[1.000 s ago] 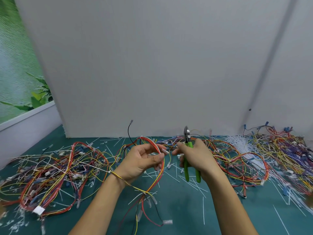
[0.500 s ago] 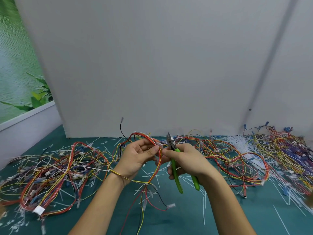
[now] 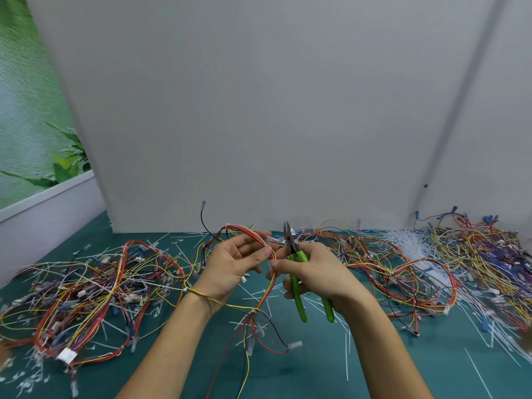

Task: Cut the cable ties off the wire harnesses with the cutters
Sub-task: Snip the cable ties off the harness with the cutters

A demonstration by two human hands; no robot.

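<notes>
Hands meet at lower centre: a light, limp wire harness (image 3: 250, 232) is pinched in the left hand (image 3: 234, 267), and green-handled cutters (image 3: 294, 256) are gripped in the right hand (image 3: 321, 273). The harness is best held taut just beside where it is bound. Other harnesses (image 3: 86, 289) are heaped across the surface (image 3: 316, 375).

Teal mat (image 3: 316, 370); grey wall panel (image 3: 259, 110); leafy backdrop (image 3: 31, 125) at left.

My left hand (image 3: 234, 262) grips a wire harness (image 3: 253, 237). My right hand (image 3: 313, 272) holds green cutters (image 3: 296, 263) beside it above the desk (image 3: 403, 364).
</notes>
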